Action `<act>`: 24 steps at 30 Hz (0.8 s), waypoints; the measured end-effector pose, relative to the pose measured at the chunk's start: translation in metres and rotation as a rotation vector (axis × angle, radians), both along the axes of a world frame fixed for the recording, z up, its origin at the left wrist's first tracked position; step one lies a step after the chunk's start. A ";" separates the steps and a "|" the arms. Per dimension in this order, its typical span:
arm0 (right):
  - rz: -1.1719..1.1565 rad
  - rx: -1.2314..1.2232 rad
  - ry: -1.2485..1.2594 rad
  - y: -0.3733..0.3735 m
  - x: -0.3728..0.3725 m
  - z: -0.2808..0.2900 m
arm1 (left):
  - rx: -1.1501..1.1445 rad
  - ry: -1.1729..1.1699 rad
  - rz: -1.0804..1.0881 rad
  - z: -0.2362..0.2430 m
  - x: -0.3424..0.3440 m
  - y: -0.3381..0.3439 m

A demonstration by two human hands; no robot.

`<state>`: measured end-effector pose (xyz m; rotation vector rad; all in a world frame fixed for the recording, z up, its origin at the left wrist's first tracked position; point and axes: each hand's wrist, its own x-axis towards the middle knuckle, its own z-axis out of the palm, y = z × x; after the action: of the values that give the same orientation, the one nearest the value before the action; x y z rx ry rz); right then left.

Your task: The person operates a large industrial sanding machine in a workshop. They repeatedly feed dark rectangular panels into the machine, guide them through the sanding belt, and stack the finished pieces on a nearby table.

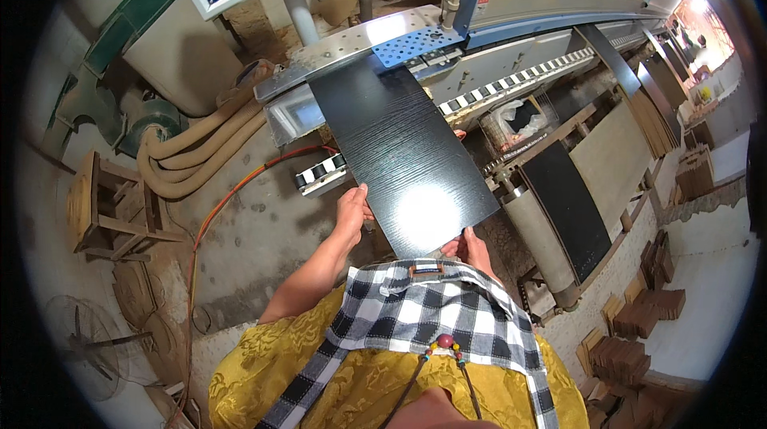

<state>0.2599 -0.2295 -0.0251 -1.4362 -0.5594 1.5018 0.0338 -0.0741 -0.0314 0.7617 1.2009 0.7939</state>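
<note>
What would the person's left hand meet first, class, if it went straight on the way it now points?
Most likely the black board: the left hand is at its left edge, pointing up and rightward in the picture. Whether it would pass over or under the board is unclear from this view.

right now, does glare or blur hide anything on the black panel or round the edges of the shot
Head view: a white glare patch washes out the grain near the close end of the black rectangular wood-grained panel; head view: the left bare hand gripping its edge looks clear; head view: the grey round caged fan looks faint near the dark fisheye rim.
</note>
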 end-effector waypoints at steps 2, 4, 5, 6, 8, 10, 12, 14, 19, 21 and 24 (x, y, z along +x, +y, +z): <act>-0.052 0.025 0.087 -0.004 0.004 0.000 | -0.013 0.000 0.002 0.002 0.001 0.000; -0.155 -0.022 0.055 -0.009 0.008 -0.007 | -0.018 0.001 0.000 0.001 0.001 0.001; -0.173 -0.036 0.049 -0.014 0.014 -0.010 | -0.019 -0.001 -0.004 -0.001 0.002 0.002; -0.190 -0.049 0.044 -0.018 0.020 -0.015 | -0.020 -0.002 -0.007 -0.001 0.004 0.003; -0.231 -0.067 0.055 -0.030 0.032 -0.031 | -0.020 -0.002 -0.018 0.001 0.010 0.005; -0.273 -0.108 0.045 -0.038 0.040 -0.038 | -0.020 -0.001 -0.028 0.003 0.018 0.008; -0.301 -0.124 0.024 -0.046 0.048 -0.047 | -0.018 0.007 -0.034 0.005 0.028 0.009; -0.331 -0.137 0.035 -0.053 0.056 -0.053 | -0.016 0.008 -0.026 0.005 0.039 0.012; -0.441 -0.190 0.019 -0.066 0.076 -0.049 | -0.013 -0.015 -0.059 0.001 0.072 0.023; -0.493 -0.213 0.004 -0.072 0.085 -0.049 | -0.010 -0.034 -0.065 0.000 0.088 0.028; -0.584 -0.222 0.012 -0.091 0.104 -0.059 | -0.016 -0.050 -0.071 0.003 0.116 0.034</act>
<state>0.3641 -0.3203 -0.0838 -1.5821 0.0489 1.1208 0.1498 -0.0403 -0.0280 0.7634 1.1288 0.7404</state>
